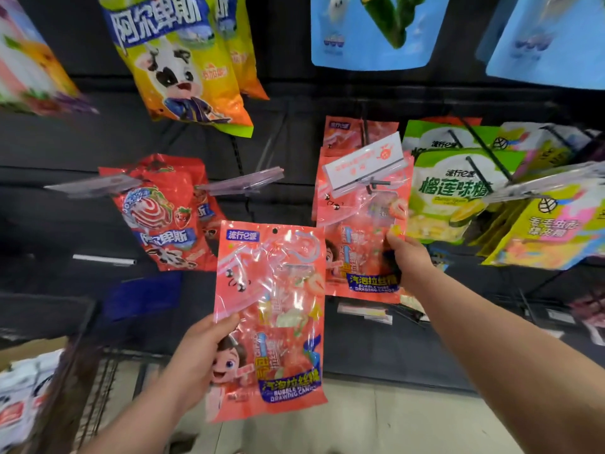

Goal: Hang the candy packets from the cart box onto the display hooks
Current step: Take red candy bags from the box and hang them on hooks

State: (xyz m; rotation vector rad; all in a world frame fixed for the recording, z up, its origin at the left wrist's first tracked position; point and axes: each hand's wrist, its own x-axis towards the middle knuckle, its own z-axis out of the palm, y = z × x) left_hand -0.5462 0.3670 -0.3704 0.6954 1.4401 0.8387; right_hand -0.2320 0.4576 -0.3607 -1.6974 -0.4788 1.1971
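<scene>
My left hand (196, 352) grips a pink candy packet (271, 316) by its left edge and holds it upright in front of the display, its hang hole at the top. My right hand (409, 257) pinches the right edge of the front packet in a row of matching pink packets (363, 224) that hangs on a black hook (376, 183) behind a white price tag (363, 165). The held packet is to the left of and below that hook. The cardboard cart box (29, 350) shows at the lower left with packets inside.
Red lollipop bags (163, 214) hang at the left, beside an empty hook with a clear tag holder (242, 183). Green durian candy bags (455, 194) and yellow bags (550, 231) hang at the right. Yellow cow bags (183, 60) and blue bags (376, 27) hang above. A wire cart (98, 381) stands at the lower left.
</scene>
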